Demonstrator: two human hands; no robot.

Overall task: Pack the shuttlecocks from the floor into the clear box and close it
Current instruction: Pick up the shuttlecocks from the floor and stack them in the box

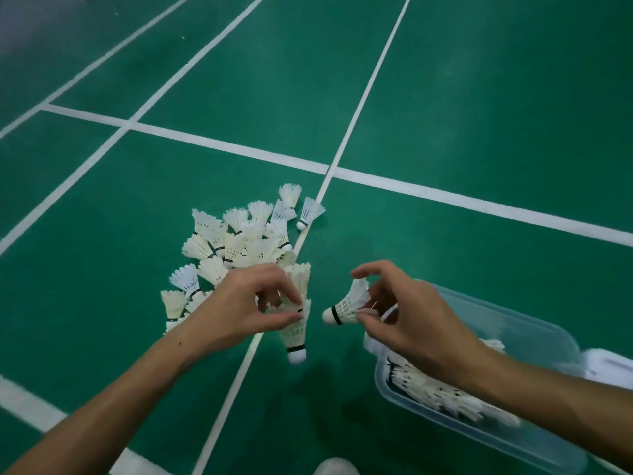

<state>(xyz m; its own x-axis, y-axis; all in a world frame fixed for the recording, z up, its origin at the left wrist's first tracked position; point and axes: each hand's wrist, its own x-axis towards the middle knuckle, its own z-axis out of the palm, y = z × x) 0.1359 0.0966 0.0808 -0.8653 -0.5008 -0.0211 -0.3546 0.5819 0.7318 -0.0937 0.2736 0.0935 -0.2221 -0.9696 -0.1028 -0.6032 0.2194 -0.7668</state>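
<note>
Pinched between thumb and fingertips, a short stack (297,320) of nested shuttlecocks hangs from the left hand (239,310), cork down, its white tip just above a white court line (239,378). A second skirt rises out of the top of that stack behind the fingers. The right hand (411,320) grasps a single shuttlecock (347,306) by its feather skirt, thumb below and fingers curled over the top, with the cork and its black band pointing left toward the stack. The two corks are near each other but apart.

Behind the left hand, a loose pile (236,241) of white shuttlecocks lies on the green floor (102,200), spreading left of the long court line. One shuttlecock (310,212) sits alone at the far edge of the pile, just beside that line, cork toward the camera.

The clear box (534,337) stands open on the floor at the lower right, partly under the right forearm. Inside it, rows of shuttlecocks (442,392) lie on their sides against the near wall. Something white (609,366) shows past the box's right edge; what it is cannot be told. A pale rounded shape (337,467) pokes in at the bottom edge, between the arms.
</note>
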